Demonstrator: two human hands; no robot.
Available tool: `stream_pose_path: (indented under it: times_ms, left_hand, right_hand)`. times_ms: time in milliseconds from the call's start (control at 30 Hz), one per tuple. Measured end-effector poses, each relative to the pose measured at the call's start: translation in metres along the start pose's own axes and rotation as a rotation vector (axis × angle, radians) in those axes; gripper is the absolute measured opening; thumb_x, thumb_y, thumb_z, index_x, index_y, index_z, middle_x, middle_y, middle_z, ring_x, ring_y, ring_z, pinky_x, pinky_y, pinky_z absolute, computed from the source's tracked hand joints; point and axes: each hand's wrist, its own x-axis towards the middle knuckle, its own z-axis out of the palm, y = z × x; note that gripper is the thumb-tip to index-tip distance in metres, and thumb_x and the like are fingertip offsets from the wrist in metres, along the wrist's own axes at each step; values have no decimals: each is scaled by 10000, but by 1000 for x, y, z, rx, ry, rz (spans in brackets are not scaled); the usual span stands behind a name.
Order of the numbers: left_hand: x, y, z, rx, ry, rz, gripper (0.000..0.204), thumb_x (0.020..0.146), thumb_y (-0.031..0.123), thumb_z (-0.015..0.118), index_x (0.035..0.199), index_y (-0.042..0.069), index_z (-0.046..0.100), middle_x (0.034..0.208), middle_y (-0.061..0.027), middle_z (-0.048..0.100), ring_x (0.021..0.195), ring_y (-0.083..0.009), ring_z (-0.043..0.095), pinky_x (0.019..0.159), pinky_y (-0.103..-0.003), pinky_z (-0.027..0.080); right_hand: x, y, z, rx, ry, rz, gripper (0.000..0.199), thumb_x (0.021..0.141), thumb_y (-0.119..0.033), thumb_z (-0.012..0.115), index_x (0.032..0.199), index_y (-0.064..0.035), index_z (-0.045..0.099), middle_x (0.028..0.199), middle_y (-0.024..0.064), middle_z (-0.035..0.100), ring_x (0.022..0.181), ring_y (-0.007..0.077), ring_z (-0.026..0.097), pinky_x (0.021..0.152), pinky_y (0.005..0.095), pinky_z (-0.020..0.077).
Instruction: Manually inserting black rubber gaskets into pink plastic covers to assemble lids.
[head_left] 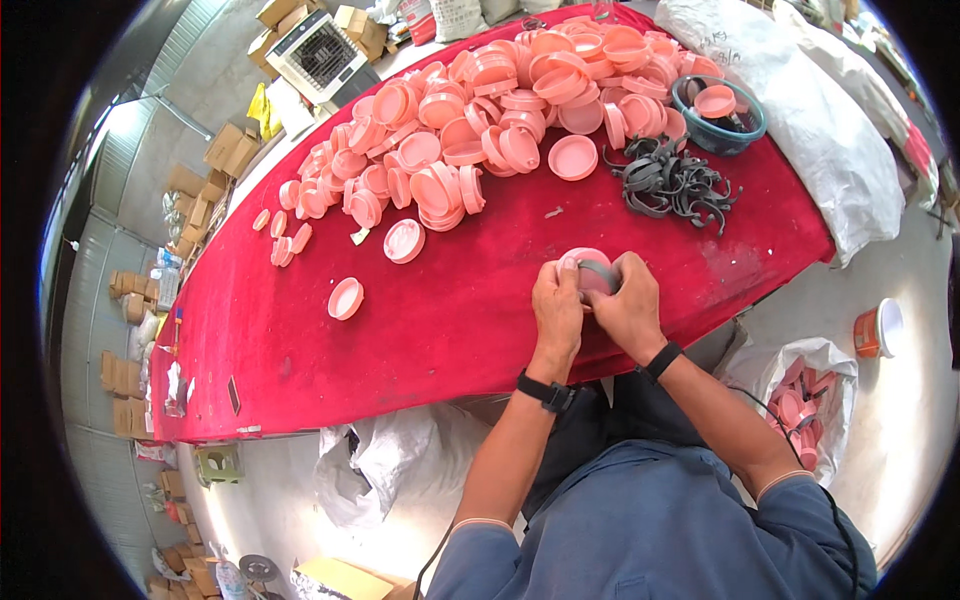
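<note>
While both hands close on it, the pink cap (588,270) gets a grey band (600,272).
Left hand (557,305) and right hand (630,305) pinch its rim above the desk (450,320); likely light, stiff, slick plastic.

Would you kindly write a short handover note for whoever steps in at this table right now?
Left hand and right hand: both closed on one pink cap with a grey ring against it, held over the red table.
Supplies: pile of loose pink caps across the far side of the table; heap of grey rings at far right; teal bowl with a cap in it beyond that.
Done: white sack on the floor to the right holds pink caps; whether they are ringed cannot be told.
Left: most caps on the table show no ring.
</note>
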Motion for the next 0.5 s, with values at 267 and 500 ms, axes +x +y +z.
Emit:
stream_pose_path:
  times_ms: [267, 500]
  left_hand:
    - [7, 2, 16, -206, -78, 7, 333, 1173, 318, 584, 1230, 11, 700, 1128, -75, 747, 973, -160, 716, 880, -326, 598]
    - [-7, 20, 52, -55, -359, 15, 313, 1111, 269, 694, 1284, 10, 655, 1091, -54, 706, 965, -115, 675, 810, -291, 584]
  right_hand:
    - [-9, -10, -6, -238, 145, -609, 597, 881, -123, 792, 1408, 68, 586, 1378, 290, 620, 1260, 468, 609, 1062, 544, 504]
    - [-20, 4, -79, 116, 81, -60, 563, 986, -89, 754, 1520, -6, 595, 1496, 212, 627, 1384, 350, 622, 1179, 450, 492]
